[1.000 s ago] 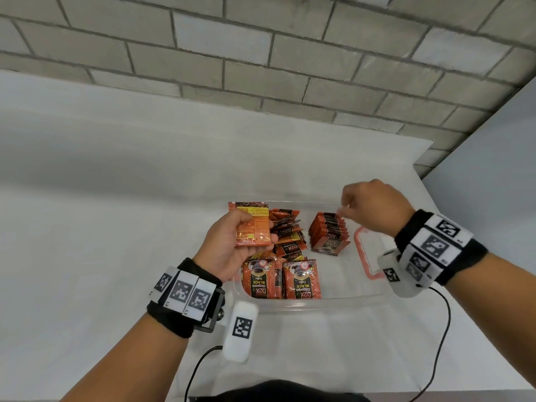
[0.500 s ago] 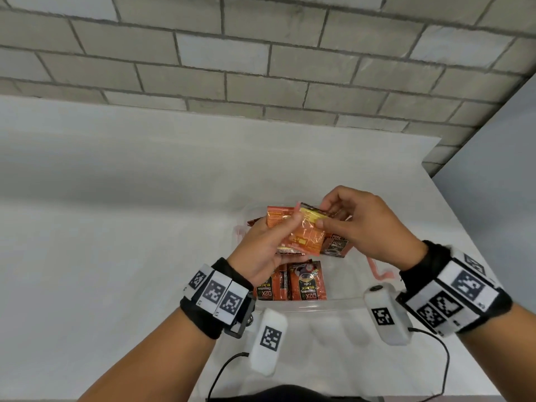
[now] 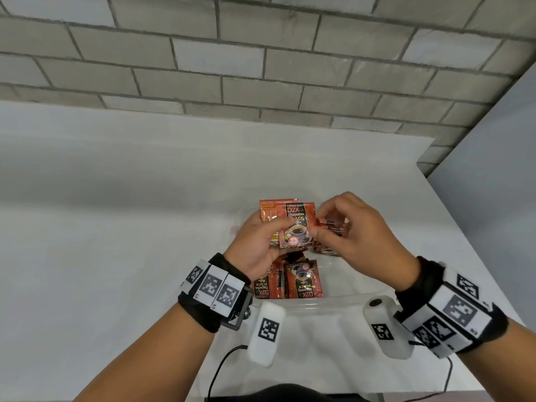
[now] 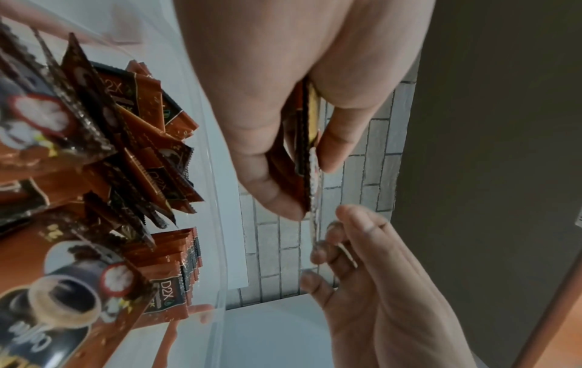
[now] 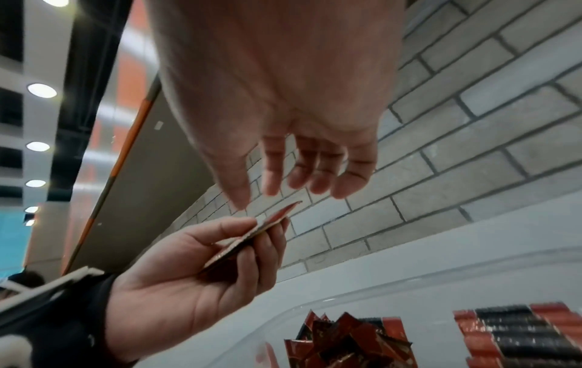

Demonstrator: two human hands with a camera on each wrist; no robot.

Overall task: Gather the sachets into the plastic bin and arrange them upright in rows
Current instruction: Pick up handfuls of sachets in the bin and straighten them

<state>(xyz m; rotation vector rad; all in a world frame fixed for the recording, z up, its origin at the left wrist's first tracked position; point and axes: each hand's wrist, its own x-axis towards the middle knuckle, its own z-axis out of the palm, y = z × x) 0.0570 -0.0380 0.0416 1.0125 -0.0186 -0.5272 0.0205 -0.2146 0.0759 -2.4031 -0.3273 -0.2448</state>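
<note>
Above the bin [image 3: 342,303] on the counter [image 3: 116,256], the left hand [image 3: 255,250] pinches a few sachets [image 3: 295,224] between thumb and fingers. The right hand [image 3: 356,236], fingers loosely curled, holds nothing, its fingertips [image 4: 330,229] just beside their right edge. More sachets stand in the bin below.

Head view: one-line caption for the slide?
Left hand grips sachets above the clear plastic bin; right hand reaches for them.

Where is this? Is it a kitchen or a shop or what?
Probably a workroom or recording space in a big building, not a kitchen. There's a plain white table against a grey brick wall, and the right wrist view shows a high ceiling with round lights. The coffee sachets go in a clear plastic bin.
</note>
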